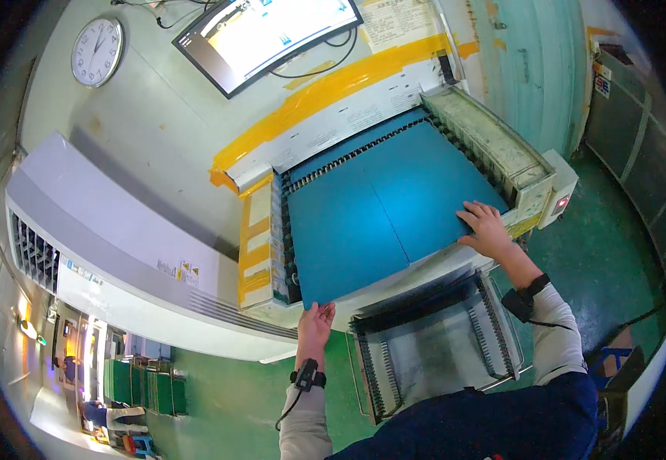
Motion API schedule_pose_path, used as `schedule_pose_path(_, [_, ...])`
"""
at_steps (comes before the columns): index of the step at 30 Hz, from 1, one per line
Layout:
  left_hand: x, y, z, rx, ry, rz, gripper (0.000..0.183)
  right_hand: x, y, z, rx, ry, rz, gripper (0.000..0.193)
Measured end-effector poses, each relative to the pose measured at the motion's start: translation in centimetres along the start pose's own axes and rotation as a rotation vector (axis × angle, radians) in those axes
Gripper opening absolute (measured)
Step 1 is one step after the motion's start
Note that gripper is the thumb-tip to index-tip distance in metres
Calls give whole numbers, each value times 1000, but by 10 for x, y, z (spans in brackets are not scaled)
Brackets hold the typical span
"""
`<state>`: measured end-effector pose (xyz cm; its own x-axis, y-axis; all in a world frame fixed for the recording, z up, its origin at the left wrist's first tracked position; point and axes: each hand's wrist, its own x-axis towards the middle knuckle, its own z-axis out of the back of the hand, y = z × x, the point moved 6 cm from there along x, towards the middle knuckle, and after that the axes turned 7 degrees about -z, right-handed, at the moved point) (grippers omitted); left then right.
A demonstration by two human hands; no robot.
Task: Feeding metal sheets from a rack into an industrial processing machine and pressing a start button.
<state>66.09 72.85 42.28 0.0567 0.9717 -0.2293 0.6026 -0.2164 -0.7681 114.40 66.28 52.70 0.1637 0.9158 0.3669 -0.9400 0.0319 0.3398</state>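
Note:
Two large blue sheets lie side by side on a machine's feed bed (264, 230). My left hand (314, 323) grips the near corner of the left blue sheet (341, 234). My right hand (486, 228) rests flat, fingers spread, on the near right edge of the right blue sheet (425, 180). Both wrists carry black bands with cables. A toothed rail (352, 156) runs along the sheets' far edge.
An empty metal rack tray (434, 349) with comb-like side rails sits just below the bed, in front of me. A grey-white machine housing (111, 245) stands at left. A clock (97, 51) and monitor (264, 34) hang on the wall. The floor (609, 253) is green.

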Motion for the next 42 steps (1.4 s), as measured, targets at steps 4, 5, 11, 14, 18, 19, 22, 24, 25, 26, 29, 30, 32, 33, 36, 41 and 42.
schedule_pose_path(4, [3, 0, 3, 16, -24, 13, 22, 2, 1, 1, 3, -5, 11, 66])
schedule_pose_path(5, [3, 1, 3, 19, -29, 32, 22, 3, 0, 2, 2, -4, 13, 66])
schedule_pose_path(11, [-8, 6, -1, -24, -54, 53, 24, 5, -3, 2, 18, 3, 10, 67])
schedule_pose_path(14, [-16, 10, 17, 20, -72, 0, 22, 7, -1, -3, 16, 12, 16, 65])
schedule_pose_path(18, [-38, 32, 57, 56, -116, 47, 18, 5, 2, -9, 29, -8, 26, 62])
schedule_pose_path(19, [-49, 41, 63, 31, -110, 62, 16, 4, 1, -11, 25, -15, 26, 62])
schedule_pose_path(22, [-64, 55, 85, 32, -110, 80, 14, 10, 15, -13, 62, -101, 95, 55])
schedule_pose_path(24, [-87, 88, 130, 34, -162, 111, 14, 6, 34, -18, 160, -79, 137, 51])
schedule_pose_path(25, [-98, 104, 141, 22, -190, 142, 14, 2, 42, -14, 253, -110, 157, 47])
schedule_pose_path(26, [-108, 113, 149, 43, -225, 149, 17, -5, 57, -4, 313, -165, 177, 36])
schedule_pose_path(29, [-153, 138, 178, 78, -324, 207, 26, -30, 65, -45, 638, 42, 146, 31])
schedule_pose_path(30, [-173, 147, 192, 113, -397, 232, 29, -43, 72, -63, 630, 70, 168, 28])
schedule_pose_path(32, [-203, 161, 209, 136, -475, 264, 32, -70, 73, -103, 589, 217, 129, 31])
schedule_pose_path(33, [-218, 167, 217, 164, -487, 307, 32, -84, 73, -127, 547, 333, 85, 33])
schedule_pose_path(36, [-261, 189, 251, 226, -522, 377, 32, -129, 78, -185, 414, 506, 127, 41])
schedule_pose_path(41, [-295, 207, 259, 275, -578, 423, 33, -163, 92, -214, 251, 480, 199, 50])
schedule_pose_path(42, [-299, 210, 258, 262, -570, 432, 33, -166, 94, -218, 235, 477, 190, 50])
